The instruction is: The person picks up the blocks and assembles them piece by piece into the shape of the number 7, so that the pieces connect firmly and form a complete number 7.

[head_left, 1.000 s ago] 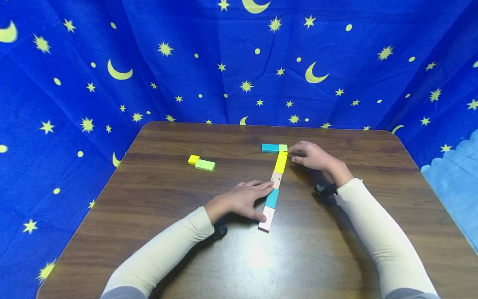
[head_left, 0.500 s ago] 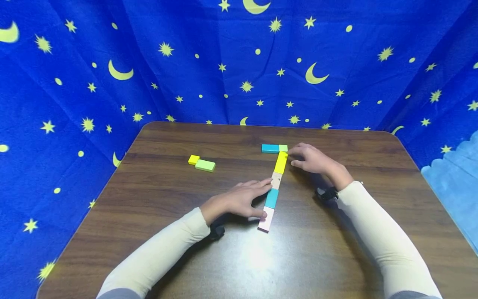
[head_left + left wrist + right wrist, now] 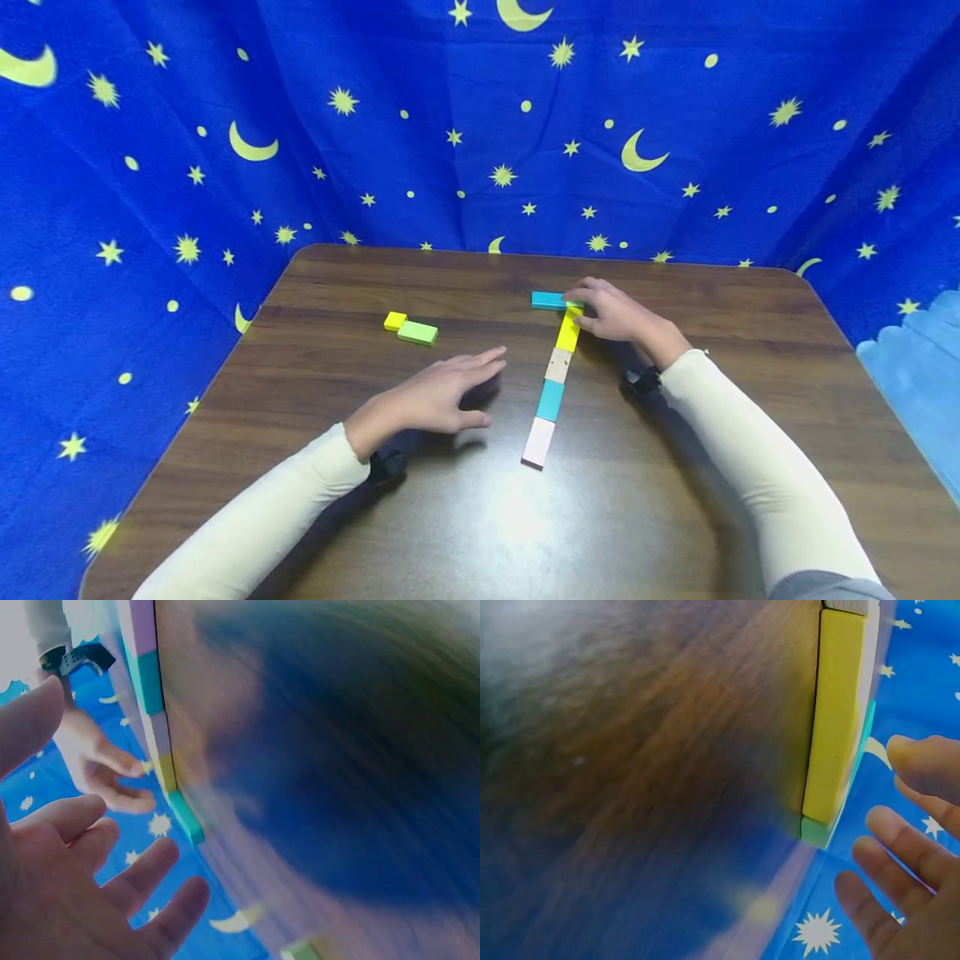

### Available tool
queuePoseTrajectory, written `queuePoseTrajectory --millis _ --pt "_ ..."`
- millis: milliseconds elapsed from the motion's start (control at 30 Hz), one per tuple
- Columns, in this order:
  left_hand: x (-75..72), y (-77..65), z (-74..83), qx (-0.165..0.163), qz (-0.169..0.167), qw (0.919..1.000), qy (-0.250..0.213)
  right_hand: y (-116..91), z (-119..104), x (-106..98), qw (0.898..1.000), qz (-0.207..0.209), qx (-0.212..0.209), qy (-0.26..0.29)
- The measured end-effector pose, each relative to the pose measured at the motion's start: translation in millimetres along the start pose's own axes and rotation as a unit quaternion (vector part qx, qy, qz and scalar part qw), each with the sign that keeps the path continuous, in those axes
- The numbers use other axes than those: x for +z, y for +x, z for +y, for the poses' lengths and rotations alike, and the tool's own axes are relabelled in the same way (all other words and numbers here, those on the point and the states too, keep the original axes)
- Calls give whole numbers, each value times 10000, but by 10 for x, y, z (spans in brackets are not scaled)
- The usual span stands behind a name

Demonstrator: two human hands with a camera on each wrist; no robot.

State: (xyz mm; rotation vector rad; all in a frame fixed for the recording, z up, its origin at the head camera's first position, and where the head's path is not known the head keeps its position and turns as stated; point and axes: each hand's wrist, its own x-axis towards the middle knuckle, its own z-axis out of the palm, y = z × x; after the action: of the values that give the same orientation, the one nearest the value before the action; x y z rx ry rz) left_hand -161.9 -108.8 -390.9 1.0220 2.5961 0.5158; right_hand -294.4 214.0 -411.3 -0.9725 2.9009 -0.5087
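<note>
A line of flat blocks lies on the table. From near to far, it has a pink block, a teal block, a bare-wood block and a yellow block. At its far end, a small green block meets a second teal block lying crosswise. My right hand hovers with loosely bent fingers over the green block, mostly hiding it in the head view; the right wrist view shows nothing in its grasp. Left of the line, my left hand spreads its fingers, holding nothing.
Farther left, a small yellow block touches a light green block. Behind the brown wooden table hangs a blue curtain with moons and stars.
My left hand has come off the pink and bare-wood blocks and drawn back left. My right hand has shifted left over the green block. The blocks stay in place.
</note>
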Motion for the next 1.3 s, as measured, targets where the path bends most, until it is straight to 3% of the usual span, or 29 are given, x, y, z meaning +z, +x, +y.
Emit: queuePoseTrajectory --millis 333,667,933,1100,1300 --pt "-169 -216 -170 -25 470 9988 -152 46 8 10 9999 -116 24 -49" --pt "-98 -225 -286 -81 418 9988 -224 80 -3 75 9989 -416 157 -138" --pt "-199 -233 -389 -229 577 9975 -339 100 -1 81 9992 -359 101 -140" --pt "-263 -214 -563 -437 927 9941 -345 105 -2 109 9995 -316 59 -79" --pt "-300 -134 -872 -857 1642 9816 463 102 -7 112 9993 -326 178 -54"
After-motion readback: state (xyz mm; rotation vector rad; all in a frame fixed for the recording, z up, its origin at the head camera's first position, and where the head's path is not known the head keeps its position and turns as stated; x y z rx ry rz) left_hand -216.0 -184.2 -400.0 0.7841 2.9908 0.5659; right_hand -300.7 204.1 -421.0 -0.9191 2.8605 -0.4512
